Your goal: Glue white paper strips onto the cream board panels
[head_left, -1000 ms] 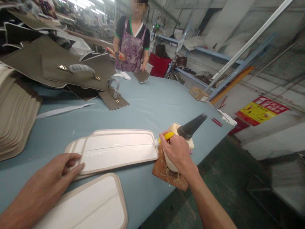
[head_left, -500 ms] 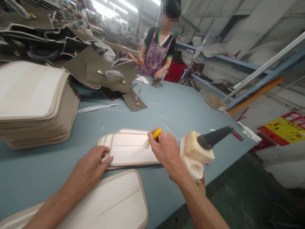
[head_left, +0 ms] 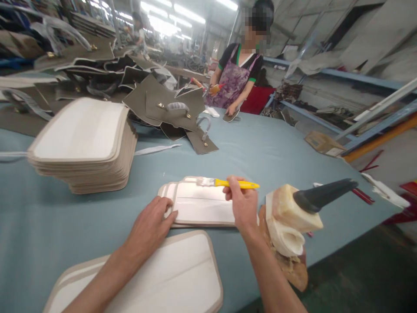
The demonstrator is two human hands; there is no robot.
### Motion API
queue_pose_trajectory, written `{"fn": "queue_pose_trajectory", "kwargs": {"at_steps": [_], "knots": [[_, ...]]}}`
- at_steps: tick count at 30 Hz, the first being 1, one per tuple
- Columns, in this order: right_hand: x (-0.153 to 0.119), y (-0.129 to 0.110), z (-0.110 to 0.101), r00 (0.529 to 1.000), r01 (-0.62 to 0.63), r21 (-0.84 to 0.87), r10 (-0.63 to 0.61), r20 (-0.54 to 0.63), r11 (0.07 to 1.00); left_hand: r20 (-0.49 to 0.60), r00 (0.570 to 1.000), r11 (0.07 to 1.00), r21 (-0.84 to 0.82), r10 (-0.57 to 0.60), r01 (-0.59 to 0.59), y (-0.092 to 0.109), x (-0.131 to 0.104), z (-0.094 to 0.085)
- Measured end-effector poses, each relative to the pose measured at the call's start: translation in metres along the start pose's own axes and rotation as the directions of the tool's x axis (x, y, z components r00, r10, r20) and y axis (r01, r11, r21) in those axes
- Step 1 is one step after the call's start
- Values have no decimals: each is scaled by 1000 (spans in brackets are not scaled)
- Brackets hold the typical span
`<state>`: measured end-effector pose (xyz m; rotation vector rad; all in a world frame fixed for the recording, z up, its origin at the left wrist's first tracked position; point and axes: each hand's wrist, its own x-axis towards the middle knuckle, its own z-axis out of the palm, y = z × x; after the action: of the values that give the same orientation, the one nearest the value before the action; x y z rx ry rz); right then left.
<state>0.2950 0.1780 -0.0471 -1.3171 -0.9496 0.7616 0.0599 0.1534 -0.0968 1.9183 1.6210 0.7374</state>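
Note:
My right hand (head_left: 243, 202) is closed round the yellow handle of a paintbrush (head_left: 224, 183). Its wet-looking bristles point left and lie at the far edge of the top white panel (head_left: 205, 206), which has beige edging and a line across it. My left hand (head_left: 154, 219) is closed at the left end of this small panel stack, thumb by the top panel's edge and fingers curled over the offset panels. Nearer to me, beneath my left forearm, lies a larger white panel (head_left: 182, 269) with a beige border. A cream glue bottle (head_left: 295, 208) with a dark nozzle stands right of my right hand.
A tall stack of white panels (head_left: 81, 130) stands on the blue-grey table (head_left: 247, 148) at left. Brown bag pieces with handles (head_left: 166, 106) are heaped behind it. Across the table, a person (head_left: 239, 74) in a purple apron handles a brown piece. A cardboard box (head_left: 322, 143) sits far right.
The brush has swung from steep to nearly flat, its bristles now at the panel's far edge. My left hand keeps its place on the panels. The whole view has shifted, moving things rightward.

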Motion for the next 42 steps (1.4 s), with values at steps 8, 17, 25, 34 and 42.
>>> {"fn": "queue_pose_trajectory", "kwargs": {"at_steps": [8, 17, 25, 34, 42], "knots": [[-21, 43, -52, 950, -132, 289, 204, -236, 948, -7, 993, 993, 27, -117, 118, 17, 2, -3], [-26, 50, -54, 935, -175, 429, 286, -208, 886, -25, 940, 889, -336, -340, 312, 42, 0, -11], [-21, 47, -54, 937, -201, 473, 310, -163, 858, 202, 826, 465, -745, -527, 478, 73, -19, -4], [-22, -9, -89, 957, -142, 615, 266, -114, 776, 269, 792, 212, -871, -547, 442, 106, -1, -46], [-54, 9, -81, 935, -299, 450, 353, -40, 841, -58, 797, 207, -975, -602, 85, 110, -8, -122]]}}
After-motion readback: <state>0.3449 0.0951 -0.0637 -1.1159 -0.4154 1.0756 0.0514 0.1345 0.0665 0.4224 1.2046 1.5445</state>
